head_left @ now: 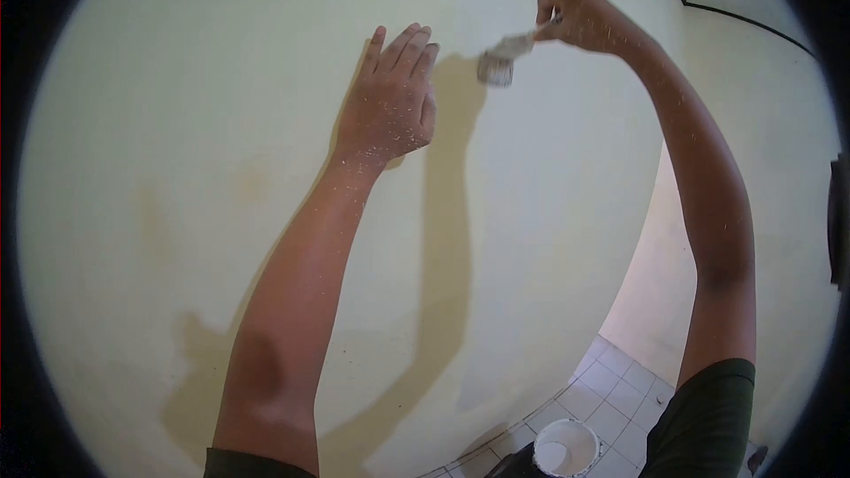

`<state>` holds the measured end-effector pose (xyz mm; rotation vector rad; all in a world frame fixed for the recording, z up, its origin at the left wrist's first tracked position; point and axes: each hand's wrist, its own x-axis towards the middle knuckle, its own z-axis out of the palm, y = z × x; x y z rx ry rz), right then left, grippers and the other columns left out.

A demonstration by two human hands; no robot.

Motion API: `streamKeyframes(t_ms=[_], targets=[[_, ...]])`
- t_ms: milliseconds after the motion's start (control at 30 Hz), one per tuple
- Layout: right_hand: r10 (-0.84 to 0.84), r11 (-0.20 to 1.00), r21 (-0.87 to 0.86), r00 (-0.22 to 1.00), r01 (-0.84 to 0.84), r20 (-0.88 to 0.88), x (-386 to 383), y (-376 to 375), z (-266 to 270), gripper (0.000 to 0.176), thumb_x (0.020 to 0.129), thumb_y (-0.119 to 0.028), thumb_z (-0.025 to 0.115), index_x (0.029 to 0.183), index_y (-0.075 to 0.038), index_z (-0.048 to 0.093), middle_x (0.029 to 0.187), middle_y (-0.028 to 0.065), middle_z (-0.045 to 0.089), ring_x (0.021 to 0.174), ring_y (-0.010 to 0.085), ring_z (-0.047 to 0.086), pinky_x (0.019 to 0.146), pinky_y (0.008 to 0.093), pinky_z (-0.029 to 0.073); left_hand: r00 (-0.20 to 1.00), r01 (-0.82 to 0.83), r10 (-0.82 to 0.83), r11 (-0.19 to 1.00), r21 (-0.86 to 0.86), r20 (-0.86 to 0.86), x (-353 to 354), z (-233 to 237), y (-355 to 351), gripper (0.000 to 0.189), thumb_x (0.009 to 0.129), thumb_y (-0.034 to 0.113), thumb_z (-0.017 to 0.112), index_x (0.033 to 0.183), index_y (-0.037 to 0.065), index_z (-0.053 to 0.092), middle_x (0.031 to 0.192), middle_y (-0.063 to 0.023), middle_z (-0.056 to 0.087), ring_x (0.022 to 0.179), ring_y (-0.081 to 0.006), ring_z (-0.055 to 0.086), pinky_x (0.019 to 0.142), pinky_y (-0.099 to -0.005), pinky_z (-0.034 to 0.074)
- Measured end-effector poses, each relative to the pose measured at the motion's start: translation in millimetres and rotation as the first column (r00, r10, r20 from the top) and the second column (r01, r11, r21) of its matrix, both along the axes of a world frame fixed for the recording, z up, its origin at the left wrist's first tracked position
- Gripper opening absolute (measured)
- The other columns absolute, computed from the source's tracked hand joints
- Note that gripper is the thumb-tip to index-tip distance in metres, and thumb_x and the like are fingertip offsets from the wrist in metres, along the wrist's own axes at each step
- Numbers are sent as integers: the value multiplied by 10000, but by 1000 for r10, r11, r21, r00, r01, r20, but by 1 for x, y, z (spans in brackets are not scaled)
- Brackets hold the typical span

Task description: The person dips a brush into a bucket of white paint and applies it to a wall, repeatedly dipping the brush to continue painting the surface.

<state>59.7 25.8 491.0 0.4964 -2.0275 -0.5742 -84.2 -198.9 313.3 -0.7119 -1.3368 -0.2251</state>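
My right fingers (545,5) are gripping a paintbrush (511,47), my left fingers (410,50) are extending against the wall (549,177), a bucket (577,431) standing below

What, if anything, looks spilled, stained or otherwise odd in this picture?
White specks, probably paint, spatter the left hand and forearm, odd on bare skin. On the pale wall, brownish smudges left of that forearm look like stains, being apart from the arms' shadows.

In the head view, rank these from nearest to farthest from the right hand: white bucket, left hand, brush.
From the right hand:
1. Brush, held in it.
2. Left hand, off to its left and lower.
3. White bucket, far below, at the picture's bottom.
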Motion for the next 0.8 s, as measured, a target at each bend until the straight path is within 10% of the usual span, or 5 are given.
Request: streamKeyframes(t_ms=[200, 400, 500, 600, 800], targets=[[-43, 924, -369, 934, -98, -356, -16, -26, 52, 89, 903, -60, 706, 842, -1, 730, 784, 184, 721, 702, 253, 668, 627, 406, 525, 1000, 8, -8, 1000, 5, -6, -1, 1, 0, 500, 892, 122, 526, 1380, 13, 522, 1483, -135, 488, 1469, -269, 399, 1283, -526, 236], [68, 926, -244, 762, -289, -644, -45, -17, 88, 147, 909, -101, 726, 793, -14, 705, 730, 174, 688, 675, 259, 651, 608, 395, 517, 1000, 23, -22, 999, 32, -9, -3, -1, 3, 486, 895, 121, 519, 1367, 7, 531, 1477, -134, 488, 1463, -269, 406, 1282, -526, 241], [232, 954, -34, 806, -297, -544, -55, -2, 96, 182, 904, -122, 749, 783, 0, 691, 695, 153, 671, 660, 257, 642, 585, 395, 508, 1000, 2, -2, 1000, 19, -10, -3, -1, 2, 489, 898, 122, 514, 1374, 9, 525, 1480, -135, 486, 1464, -268, 405, 1282, -522, 243], [-88, 966, -256, 981, 41, -172, -2, -38, 62, 191, 885, -130, 767, 785, 14, 690, 757, 156, 693, 715, 261, 656, 616, 394, 522, 1000, 6, -6, 1000, 17, -6, -1, 0, 1, 497, 899, 121, 513, 1383, 10, 517, 1483, -134, 484, 1465, -266, 405, 1282, -518, 246], [-3, 999, -33, 982, 9, 189, 8, -16, 1, 216, 817, -131, 791, 738, 16, 654, 630, 24, 587, 627, 78, 512, 570, 310, 429, 999, -46, 46, 999, 12, -12, 0, -1, 0, 505, 902, 124, 518, 1398, 29, 513, 1473, -130, 495, 1470, -265, 401, 1286, -513, 235]])
